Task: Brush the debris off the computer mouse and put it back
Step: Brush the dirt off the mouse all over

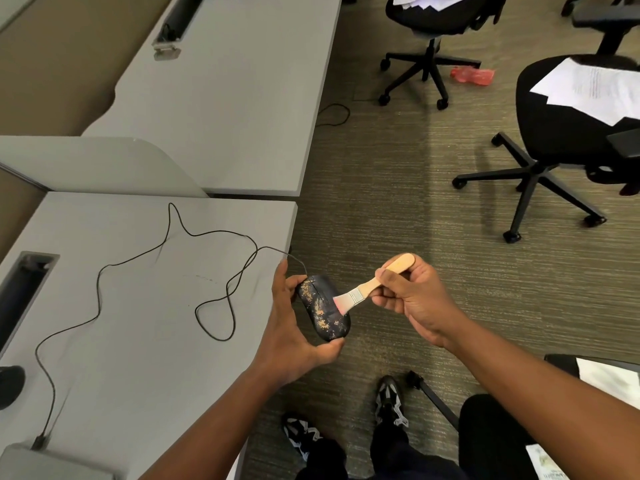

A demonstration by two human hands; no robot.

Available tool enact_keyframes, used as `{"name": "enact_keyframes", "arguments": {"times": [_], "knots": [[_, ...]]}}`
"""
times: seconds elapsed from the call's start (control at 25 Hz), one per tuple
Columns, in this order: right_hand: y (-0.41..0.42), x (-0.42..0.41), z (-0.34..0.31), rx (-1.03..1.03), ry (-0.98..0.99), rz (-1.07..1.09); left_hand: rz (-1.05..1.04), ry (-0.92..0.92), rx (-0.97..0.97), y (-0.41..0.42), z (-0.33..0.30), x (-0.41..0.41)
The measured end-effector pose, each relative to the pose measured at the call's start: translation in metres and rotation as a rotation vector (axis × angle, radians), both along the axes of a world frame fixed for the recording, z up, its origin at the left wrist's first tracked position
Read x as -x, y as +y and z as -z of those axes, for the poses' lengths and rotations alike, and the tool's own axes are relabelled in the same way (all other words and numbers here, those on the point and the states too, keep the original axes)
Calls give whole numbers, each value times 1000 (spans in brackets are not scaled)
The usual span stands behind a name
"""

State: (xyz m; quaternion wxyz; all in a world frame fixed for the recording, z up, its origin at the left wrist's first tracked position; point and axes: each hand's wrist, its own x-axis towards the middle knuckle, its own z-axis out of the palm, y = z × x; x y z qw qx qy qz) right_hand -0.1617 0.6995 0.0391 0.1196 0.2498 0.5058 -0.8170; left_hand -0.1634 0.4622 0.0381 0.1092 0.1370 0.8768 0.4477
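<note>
A black computer mouse (322, 308), speckled with tan debris, is held in my left hand (289, 336) just off the right edge of the grey desk (138, 341), above the carpet. Its black cable (166, 261) loops back across the desk top. My right hand (412, 297) grips a small wooden-handled brush (372, 284). The brush's pale bristles touch the right side of the mouse's top.
A second grey desk (235, 98) stands beyond, behind a low divider. Black office chairs (554, 133) with papers on their seats stand on the carpet to the right. A red bottle (472, 76) lies on the floor. My shoes (389, 398) are below.
</note>
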Motion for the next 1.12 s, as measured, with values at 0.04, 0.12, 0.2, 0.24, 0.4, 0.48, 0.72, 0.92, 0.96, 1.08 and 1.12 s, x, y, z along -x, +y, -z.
{"name": "enact_keyframes", "arguments": {"times": [0.04, 0.12, 0.2, 0.24, 0.4, 0.48, 0.72, 0.92, 0.96, 1.08, 1.12], "knots": [[2, 1, 1, -8, -3, 7, -3, -3, 4, 0, 0, 0], [4, 2, 3, -29, -2, 16, -2, -12, 12, -1, 2, 1], [7, 3, 5, -67, 5, 18, 7, -32, 14, -1, 3, 2], [8, 3, 5, -75, 5, 28, 10, -44, 12, -1, 3, 3], [7, 0, 2, -15, 12, 44, -9, -88, 6, -2, 7, 5], [0, -4, -1, 10, 30, -16, -19, -115, 6, -3, 11, 5], [-12, -8, -3, -69, 116, -157, -23, -122, 16, -3, 14, 5], [1, -3, -1, -120, 164, -154, -44, -103, 10, -4, 14, 5], [3, -3, 0, -130, 163, -154, -43, -103, 12, -5, 14, 5], [7, -3, 4, -171, 169, -137, -29, -120, 25, -7, 15, 5], [8, -3, 5, -178, 172, -123, -20, -131, 28, -8, 16, 5]]}}
